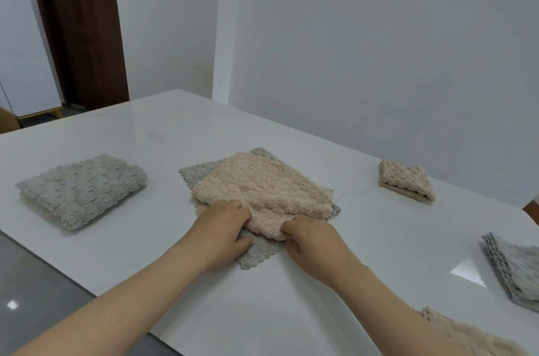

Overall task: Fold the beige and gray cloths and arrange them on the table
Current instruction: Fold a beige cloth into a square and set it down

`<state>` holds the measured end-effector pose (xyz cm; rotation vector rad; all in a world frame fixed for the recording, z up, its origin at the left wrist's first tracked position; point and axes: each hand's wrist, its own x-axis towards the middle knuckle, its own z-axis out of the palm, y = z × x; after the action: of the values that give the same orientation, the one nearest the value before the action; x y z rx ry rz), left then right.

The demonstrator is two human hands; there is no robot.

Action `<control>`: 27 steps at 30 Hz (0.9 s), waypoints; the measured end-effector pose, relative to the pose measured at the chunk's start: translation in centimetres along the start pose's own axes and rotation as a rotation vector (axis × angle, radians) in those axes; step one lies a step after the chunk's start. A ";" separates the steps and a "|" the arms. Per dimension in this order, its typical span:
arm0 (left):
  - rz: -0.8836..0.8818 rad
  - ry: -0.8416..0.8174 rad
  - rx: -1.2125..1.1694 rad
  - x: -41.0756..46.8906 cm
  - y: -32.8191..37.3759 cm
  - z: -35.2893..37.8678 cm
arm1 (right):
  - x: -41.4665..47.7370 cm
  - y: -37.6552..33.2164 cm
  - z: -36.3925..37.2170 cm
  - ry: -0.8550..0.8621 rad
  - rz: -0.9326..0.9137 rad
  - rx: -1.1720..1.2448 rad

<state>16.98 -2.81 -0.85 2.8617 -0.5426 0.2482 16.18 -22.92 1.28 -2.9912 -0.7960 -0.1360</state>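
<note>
A beige cloth [262, 186] lies spread on top of a gray cloth [256, 250] at the middle of the white table [163, 128]. My left hand [224, 227] grips the near left edge of the beige cloth. My right hand [315, 242] pinches its near edge a little to the right, fingers curled into the fabric. The gray cloth shows only at its far corner and its near corner under my hands.
A folded gray stack [81, 189] sits at the left. A small folded beige cloth [405, 180] lies far right. A folded gray cloth [513, 268] is at the right edge, and another beige cloth [472, 338] lies by my right forearm. Walls stand behind the table.
</note>
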 end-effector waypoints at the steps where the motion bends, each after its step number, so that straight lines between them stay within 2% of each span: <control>1: -0.011 -0.007 0.015 0.1 0.2 0.0 | 0.0 0.0 -0.2 0.005 0.001 -0.004; 10: -0.088 0.019 0.095 0.8 1.8 -0.4 | -0.1 -0.4 -1.9 0.067 0.000 0.043; 16: -0.004 0.234 0.064 0.4 1.4 -0.6 | -0.9 -1.3 -3.9 0.153 -0.039 0.060; 22: 0.039 0.287 0.101 -0.4 1.4 -2.3 | -1.6 -1.9 -6.0 0.206 -0.063 0.052; 27: 0.072 0.405 -0.004 -1.2 1.9 -4.0 | -2.3 -2.2 -7.9 0.284 -0.063 0.052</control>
<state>14.68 -3.15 3.12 2.6790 -0.5590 0.8135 12.54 -22.62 8.94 -2.8089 -0.8434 -0.5200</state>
